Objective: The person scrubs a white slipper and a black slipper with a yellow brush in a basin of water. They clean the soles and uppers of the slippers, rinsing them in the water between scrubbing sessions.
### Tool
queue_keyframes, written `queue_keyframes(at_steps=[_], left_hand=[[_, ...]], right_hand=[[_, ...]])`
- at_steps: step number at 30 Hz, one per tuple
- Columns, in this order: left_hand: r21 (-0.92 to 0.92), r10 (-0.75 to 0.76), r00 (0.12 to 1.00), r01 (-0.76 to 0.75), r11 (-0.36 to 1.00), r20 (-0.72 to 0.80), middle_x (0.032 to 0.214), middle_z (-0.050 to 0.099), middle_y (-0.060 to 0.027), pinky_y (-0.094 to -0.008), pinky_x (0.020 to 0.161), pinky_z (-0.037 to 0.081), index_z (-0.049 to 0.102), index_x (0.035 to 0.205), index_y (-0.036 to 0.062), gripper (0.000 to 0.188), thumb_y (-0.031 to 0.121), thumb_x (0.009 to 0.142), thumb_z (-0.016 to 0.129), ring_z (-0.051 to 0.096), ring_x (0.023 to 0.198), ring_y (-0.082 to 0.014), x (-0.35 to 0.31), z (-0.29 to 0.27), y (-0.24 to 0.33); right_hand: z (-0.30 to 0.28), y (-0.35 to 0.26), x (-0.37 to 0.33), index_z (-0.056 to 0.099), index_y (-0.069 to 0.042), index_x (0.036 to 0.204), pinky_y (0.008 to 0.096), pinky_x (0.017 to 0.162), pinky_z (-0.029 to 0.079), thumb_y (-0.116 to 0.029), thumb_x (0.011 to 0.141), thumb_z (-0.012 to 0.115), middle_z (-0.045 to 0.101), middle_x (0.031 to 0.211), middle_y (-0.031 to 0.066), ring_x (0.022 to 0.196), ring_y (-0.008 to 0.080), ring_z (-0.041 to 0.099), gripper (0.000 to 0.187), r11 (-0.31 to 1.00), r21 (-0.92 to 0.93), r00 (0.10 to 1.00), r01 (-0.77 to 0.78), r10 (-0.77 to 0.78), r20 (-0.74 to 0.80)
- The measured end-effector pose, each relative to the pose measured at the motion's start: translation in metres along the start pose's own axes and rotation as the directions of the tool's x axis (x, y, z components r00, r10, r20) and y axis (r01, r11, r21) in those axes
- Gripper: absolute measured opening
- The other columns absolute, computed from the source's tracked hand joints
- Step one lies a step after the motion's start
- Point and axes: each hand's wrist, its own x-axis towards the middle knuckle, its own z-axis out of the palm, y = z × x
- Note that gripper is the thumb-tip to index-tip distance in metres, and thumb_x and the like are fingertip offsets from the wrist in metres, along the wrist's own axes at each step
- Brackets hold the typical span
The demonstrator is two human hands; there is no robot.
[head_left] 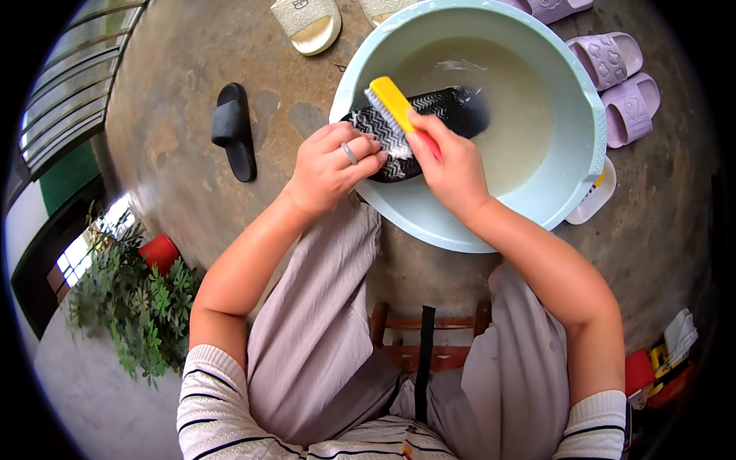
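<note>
A black slipper [441,107] lies slanted across the left side of a pale blue basin [598,123], its zigzag-patterned sole turned up and streaked with white suds. The slipper's far end dips into the cloudy water [521,138]. My left hand [331,165] is closed on the slipper's near end, at the basin's rim, with a ring on one finger. In my right hand [454,170] is a yellow scrubbing brush [392,101], gripped by its handle. Its pale bristles face left, over the sole. My right fingers partly hide the handle.
Left of the basin a black slide sandal [234,132] stands on the concrete floor [176,100]. Cream slippers [310,23] lie beyond, lilac slippers [629,111] and a white one [596,195] to the right. A leafy plant [146,299] and red pot [159,253] are at left, near a railing [73,84].
</note>
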Motion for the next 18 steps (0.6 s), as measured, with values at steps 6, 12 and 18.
queue_keyframes(at_steps=[6,12,18], left_hand=[[0.013,-0.066,0.996,0.066,0.998,-0.055,0.085,0.069,-0.0006,-0.0316,0.072,0.059,0.074,0.083,0.0087,0.019,0.006,0.064,0.075,0.067,0.08,-0.0192,-0.007,-0.003,0.003],[-0.048,-0.086,0.993,0.082,0.995,-0.079,0.082,0.067,-0.0007,-0.0319,0.069,0.056,0.074,0.083,0.0104,0.018,0.006,0.065,0.077,0.066,0.077,-0.0198,-0.003,0.004,0.008],[-0.017,-0.154,0.986,0.153,0.988,-0.06,0.081,0.066,0.0,-0.03,0.067,0.055,0.074,0.082,0.0106,0.022,0.002,0.063,0.077,0.064,0.074,-0.0191,0.001,0.003,0.013]], right_hand=[[-0.04,-0.013,-0.049,0.06,-0.018,0.141,0.0415,0.059,0.048,-0.017,0.098,0.063,0.055,0.072,0.011,0.064,0.0311,0.061,0.043,0.996,-0.083,0.97,-0.013,0.032,0.239],[-0.022,-0.007,-0.019,0.062,-0.015,0.138,0.0401,0.064,0.052,-0.011,0.092,0.067,0.058,0.095,0.0089,0.071,0.0279,0.063,0.046,0.993,-0.019,0.986,0.121,-0.118,0.118],[-0.006,-0.017,0.034,0.07,-0.01,0.124,0.0399,0.063,0.05,-0.016,0.091,0.071,0.058,0.082,0.0115,0.071,0.0292,0.063,0.033,0.973,-0.099,0.975,0.207,-0.196,0.107]])
